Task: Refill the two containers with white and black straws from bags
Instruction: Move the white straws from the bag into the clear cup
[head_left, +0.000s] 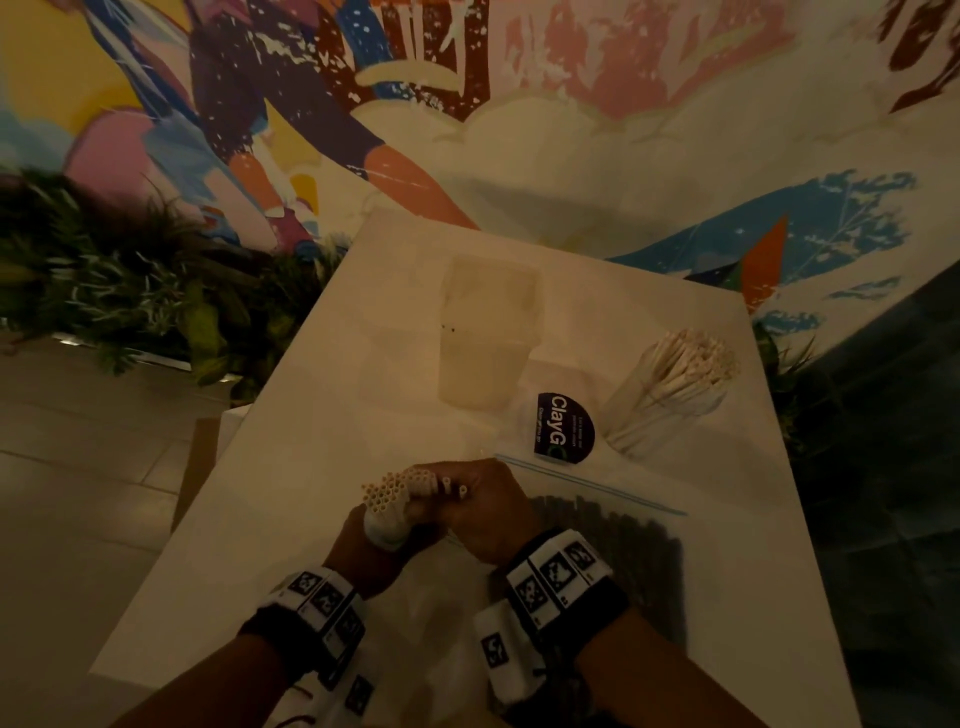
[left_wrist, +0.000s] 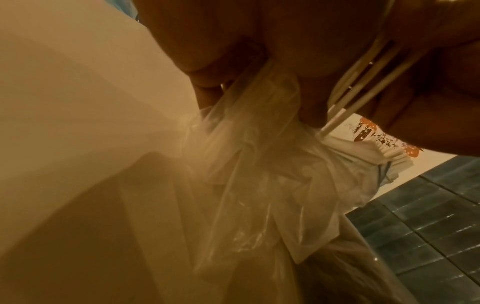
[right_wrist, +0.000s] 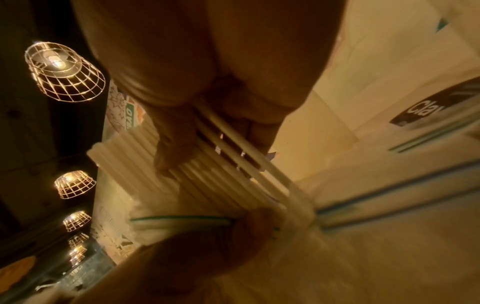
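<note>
A bundle of white straws (head_left: 397, 488) sticks up out of a clear plastic bag (left_wrist: 259, 174) at the table's near middle. My left hand (head_left: 382, 527) grips the bag's bunched neck around the lower part of the bundle. My right hand (head_left: 478, 506) curls round the upper straws (right_wrist: 207, 174) from the right. A clear container (head_left: 670, 389) at the right holds many white straws. A taller translucent container (head_left: 488, 338) stands in the middle with no straws showing in it. A zip bag of black straws (head_left: 618, 545) lies flat under my right wrist.
A round dark "ClayGo" sticker (head_left: 563, 427) lies between the two containers. The white table (head_left: 291, 467) ends at a painted wall behind, with plants (head_left: 130, 296) to the left and dark tiles (head_left: 883, 467) to the right. Wire lamps (right_wrist: 64, 72) hang overhead.
</note>
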